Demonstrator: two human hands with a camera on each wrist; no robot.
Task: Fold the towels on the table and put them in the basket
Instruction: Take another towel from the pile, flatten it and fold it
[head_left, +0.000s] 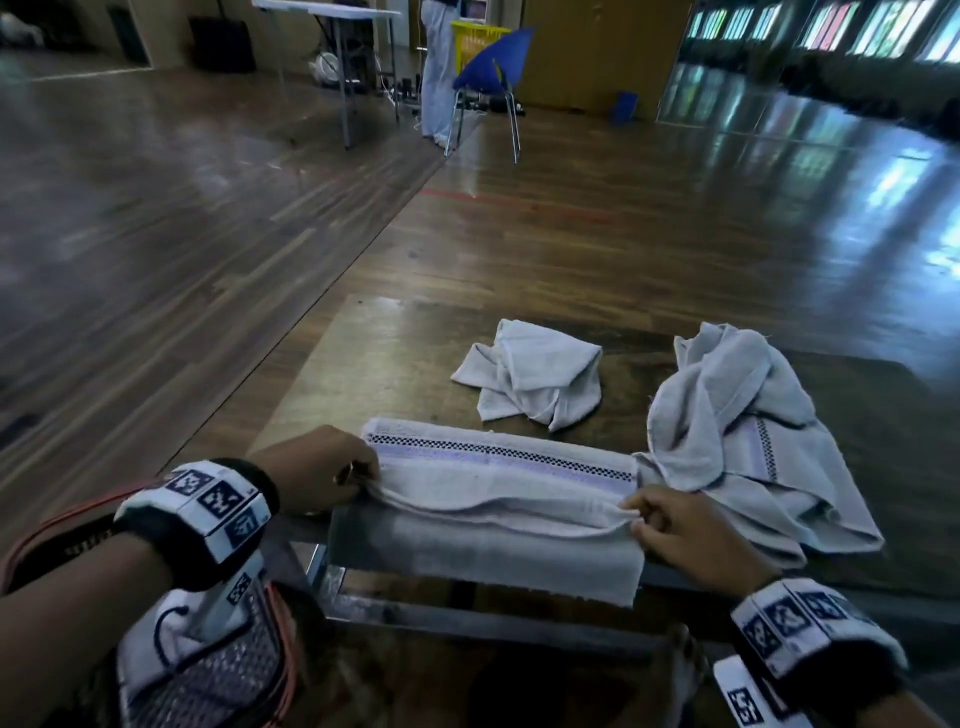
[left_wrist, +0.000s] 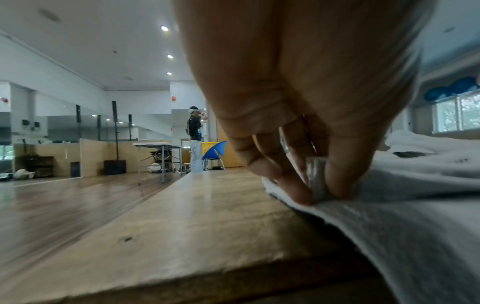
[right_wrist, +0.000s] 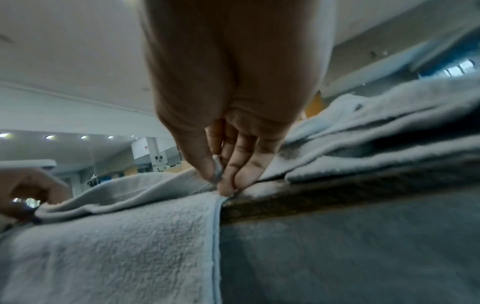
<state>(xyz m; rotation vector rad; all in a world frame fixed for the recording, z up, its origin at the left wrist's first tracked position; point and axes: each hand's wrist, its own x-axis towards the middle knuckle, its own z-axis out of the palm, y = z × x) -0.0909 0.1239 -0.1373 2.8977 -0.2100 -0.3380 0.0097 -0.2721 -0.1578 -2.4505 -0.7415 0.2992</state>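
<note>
Fingers (left_wrist: 293, 185) of the left hand (head_left: 317, 470) pinch one end of a fold in the striped towel (head_left: 498, 483), and the right hand (head_left: 685, 530) pinches the same fold at the other end; the right wrist view shows the cloth caught between its thumb and fingertips. This towel lies along the near edge of the table (head_left: 363, 364), with its lower part hanging over the edge toward the person. Its checked border runs along the far side.

I judge that the step in hand is the first lengthwise fold of this towel. The next move probably calls for lifting both pinched ends together and carrying them evenly toward the border, so the edges meet and the hanging part comes up without slipping off the table.

Two more towels wait unfolded: a small crumpled towel (head_left: 530, 379) further back, and a larger heaped towel (head_left: 737, 431) on the right, touching the striped one. I cannot see the basket for certain in these views.
</note>
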